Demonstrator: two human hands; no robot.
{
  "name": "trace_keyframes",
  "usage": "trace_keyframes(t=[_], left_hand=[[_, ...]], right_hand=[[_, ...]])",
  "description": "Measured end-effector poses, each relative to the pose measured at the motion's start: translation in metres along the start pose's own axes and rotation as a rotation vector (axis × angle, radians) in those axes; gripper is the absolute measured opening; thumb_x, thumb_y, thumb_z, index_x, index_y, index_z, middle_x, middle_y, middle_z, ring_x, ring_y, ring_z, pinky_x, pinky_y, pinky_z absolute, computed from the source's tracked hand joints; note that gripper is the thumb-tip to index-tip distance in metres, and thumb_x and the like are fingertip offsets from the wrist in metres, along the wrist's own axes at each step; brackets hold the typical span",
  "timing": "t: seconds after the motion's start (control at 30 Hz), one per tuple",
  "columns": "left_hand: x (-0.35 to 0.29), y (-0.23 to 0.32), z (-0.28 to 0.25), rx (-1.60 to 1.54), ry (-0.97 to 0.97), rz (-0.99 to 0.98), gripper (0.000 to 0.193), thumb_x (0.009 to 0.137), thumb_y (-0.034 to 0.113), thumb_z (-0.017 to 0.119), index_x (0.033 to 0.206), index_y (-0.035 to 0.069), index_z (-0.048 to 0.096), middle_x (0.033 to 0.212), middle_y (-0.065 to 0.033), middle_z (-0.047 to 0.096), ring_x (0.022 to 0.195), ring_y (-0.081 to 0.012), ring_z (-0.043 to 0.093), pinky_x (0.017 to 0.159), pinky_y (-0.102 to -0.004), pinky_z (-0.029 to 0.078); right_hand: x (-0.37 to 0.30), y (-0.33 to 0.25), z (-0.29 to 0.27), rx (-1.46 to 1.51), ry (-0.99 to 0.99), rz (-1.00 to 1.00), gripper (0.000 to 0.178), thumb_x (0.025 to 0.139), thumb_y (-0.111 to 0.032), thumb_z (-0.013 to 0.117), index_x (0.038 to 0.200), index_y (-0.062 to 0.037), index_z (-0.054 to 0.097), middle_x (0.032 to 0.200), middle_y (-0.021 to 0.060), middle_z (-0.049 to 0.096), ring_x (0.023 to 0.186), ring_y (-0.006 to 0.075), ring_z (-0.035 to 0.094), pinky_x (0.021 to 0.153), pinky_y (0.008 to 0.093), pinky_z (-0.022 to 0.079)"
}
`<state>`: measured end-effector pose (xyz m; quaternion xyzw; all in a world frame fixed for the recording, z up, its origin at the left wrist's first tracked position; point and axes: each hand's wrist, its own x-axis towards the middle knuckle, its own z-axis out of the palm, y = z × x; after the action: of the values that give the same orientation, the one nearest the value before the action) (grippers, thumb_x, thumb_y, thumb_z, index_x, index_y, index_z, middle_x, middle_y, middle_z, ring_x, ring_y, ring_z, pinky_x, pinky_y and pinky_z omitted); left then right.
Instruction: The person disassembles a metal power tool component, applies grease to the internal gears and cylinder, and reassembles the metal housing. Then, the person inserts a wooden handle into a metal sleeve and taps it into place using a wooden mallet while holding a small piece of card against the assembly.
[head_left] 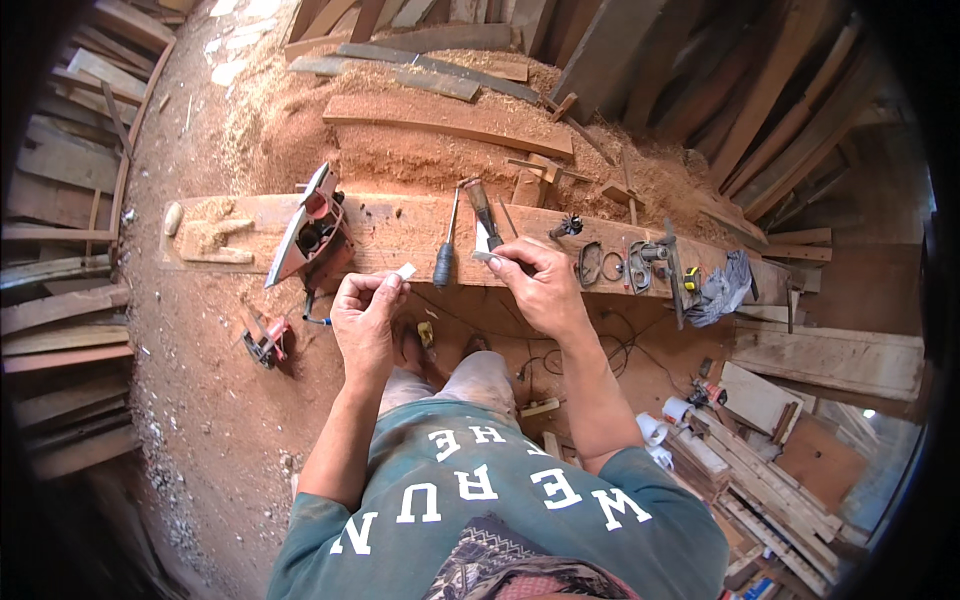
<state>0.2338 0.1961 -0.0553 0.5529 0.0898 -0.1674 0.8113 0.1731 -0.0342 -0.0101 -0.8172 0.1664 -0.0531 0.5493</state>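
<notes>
My left hand (365, 318) is closed, its thumb and fingers pinching a small pale flat piece (405, 271) whose kind I cannot make out. In my right hand (543, 283), a small thin grey strip (484, 256) is pinched between thumb and fingers. Both hands are just over the near edge of a long wooden plank bench (395, 235). Between them lies a screwdriver (446, 255) with a dark handle. Just beyond my right hand is a brush-like tool (481, 205) with a brown handle. Left of them, a red power planer (318, 235) rests with its metal sole showing.
Right along the bench sit a dark finned part (567, 226), a metal tool base (645, 265), a yellow tape measure (691, 278) and a grey cloth (724, 290). A red tool (268, 342) lies on the floor. Sawdust and stacked boards (450, 125) lie beyond; cables (625, 345) trail below.
</notes>
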Motion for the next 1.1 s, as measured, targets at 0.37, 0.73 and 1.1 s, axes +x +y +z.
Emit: trace_keyframes(t=[0.37,0.73,1.1], left_hand=[[-0.053,0.056,0.038,-0.053,-0.206,0.148,0.039,0.099,-0.006,0.069,0.136,-0.001,0.059,0.125,-0.0164,0.074,0.109,-0.0174,0.073,0.097,-0.0306,0.06],[-0.081,0.07,0.026,-0.079,-0.369,0.056,0.043,0.098,-0.005,0.068,0.14,-0.006,0.061,0.12,-0.0138,0.075,0.108,-0.0167,0.072,0.099,-0.0299,0.057],[-0.09,0.074,0.014,-0.09,-0.358,0.082,0.035,0.101,-0.001,0.068,0.135,-0.007,0.066,0.12,-0.0136,0.075,0.107,-0.0177,0.073,0.097,-0.0332,0.059]], right_hand=[[-0.058,-0.082,0.032,0.413,0.061,-0.042,0.013,0.1,-0.009,0.075,0.106,0.0026,0.077,0.095,0.006,0.078,0.088,0.0087,0.069,0.079,0.0269,0.057],[-0.078,-0.095,0.038,0.313,0.159,-0.062,0.013,0.096,-0.01,0.075,0.099,0.0027,0.074,0.088,0.0063,0.076,0.08,0.0076,0.067,0.072,0.0282,0.056],[-0.088,-0.105,0.049,0.364,0.111,-0.098,0.014,0.098,-0.011,0.074,0.098,0.0029,0.074,0.087,0.0039,0.075,0.079,0.0064,0.065,0.07,0.0267,0.055]])
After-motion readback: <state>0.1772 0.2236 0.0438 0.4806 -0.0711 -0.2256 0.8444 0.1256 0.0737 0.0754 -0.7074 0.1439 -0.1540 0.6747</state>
